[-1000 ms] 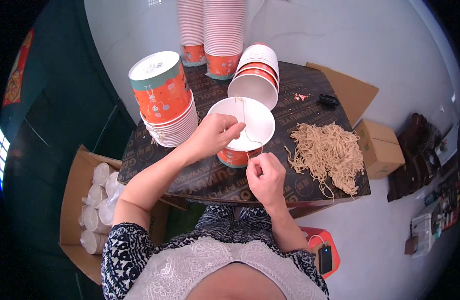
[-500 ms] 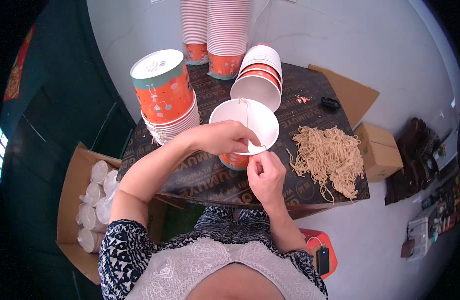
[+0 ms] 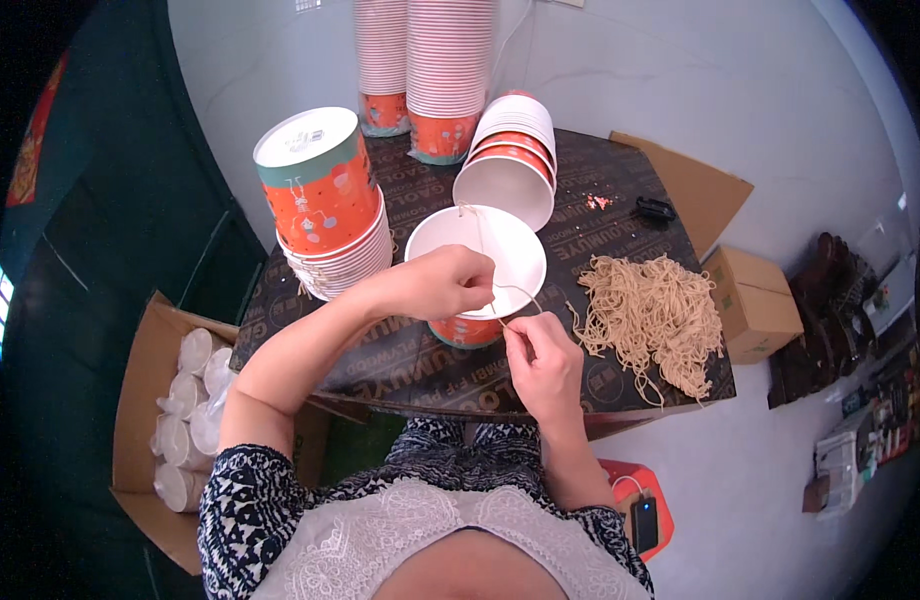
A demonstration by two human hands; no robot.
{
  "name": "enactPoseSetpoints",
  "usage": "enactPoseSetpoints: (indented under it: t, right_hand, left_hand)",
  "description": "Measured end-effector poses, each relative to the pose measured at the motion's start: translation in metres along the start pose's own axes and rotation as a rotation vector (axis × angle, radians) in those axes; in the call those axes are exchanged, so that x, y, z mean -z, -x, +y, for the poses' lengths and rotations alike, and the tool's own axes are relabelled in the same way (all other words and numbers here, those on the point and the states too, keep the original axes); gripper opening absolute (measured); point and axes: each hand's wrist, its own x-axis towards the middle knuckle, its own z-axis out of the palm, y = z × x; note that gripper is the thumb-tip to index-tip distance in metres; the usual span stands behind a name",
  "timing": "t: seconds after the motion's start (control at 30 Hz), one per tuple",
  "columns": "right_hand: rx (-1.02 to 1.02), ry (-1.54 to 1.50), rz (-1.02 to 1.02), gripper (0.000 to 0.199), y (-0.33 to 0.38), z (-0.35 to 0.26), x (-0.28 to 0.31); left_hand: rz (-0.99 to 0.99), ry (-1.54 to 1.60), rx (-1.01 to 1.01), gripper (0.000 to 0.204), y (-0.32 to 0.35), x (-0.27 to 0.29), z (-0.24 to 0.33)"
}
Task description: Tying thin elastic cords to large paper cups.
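Left hand (image 3: 442, 285) and right hand (image 3: 542, 362) pinched a thin string (image 3: 515, 292), keeping it taut across the near rim of the open paper bucket (image 3: 477, 262) standing upright on the worktop (image 3: 400, 360), string pile (image 3: 652, 315) beside.

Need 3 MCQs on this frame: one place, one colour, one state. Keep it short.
1. Where does the pile of tan strings lie?
A. on the table, to the right of the white-inside paper cup
B. in the cardboard box on the floor
C. on top of the tall cup stacks

2. What colour is the outside of the paper cup in front of the person?
A. blue
B. orange
C. black

3. How is the string held?
A. lying loose on the floor
B. wound on a spool
C. stretched between left hand and right hand

Answers: 1 A, the pile sits on the dark table right of the cup. 2 B, orange wall shows under the rim. 3 C, both hands pinch it.
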Motion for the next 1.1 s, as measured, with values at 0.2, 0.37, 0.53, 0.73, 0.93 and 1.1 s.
enactPoseSetpoints:
  t: [0.2, 0.37, 0.53, 0.73, 0.93, 1.1]
  right_hand:
    - [-0.002, -0.09, -0.028, 0.007, -0.002, 0.007, -0.004]
    - [-0.001, -0.192, -0.033, 0.007, -0.01, 0.017, -0.005]
    - [0.032, -0.205, -0.089, 0.007, -0.021, 0.023, 0.002]
    - [0.108, -0.224, -0.029, 0.014, -0.041, 0.014, 0.031]
    - [0.276, -0.25, -0.073, 0.017, -0.065, 0.008, 0.028]
    - [0.396, -0.283, -0.091, 0.017, -0.079, 0.013, 0.021]
  left_hand:
    - [0.048, 0.509, 0.078, 0.01, 0.002, -0.012, 0.004]
    - [0.074, 0.691, 0.106, 0.009, -0.002, -0.016, 0.01]
    - [0.138, 0.549, 0.155, 0.008, -0.009, -0.022, 0.012]
    - [0.08, 0.553, 0.16, 0.008, -0.008, -0.018, 0.017]
    - [0.044, 0.606, 0.105, 0.007, -0.015, -0.023, 0.014]
    - [0.009, 0.608, 0.054, 0.006, -0.02, -0.023, 0.006]
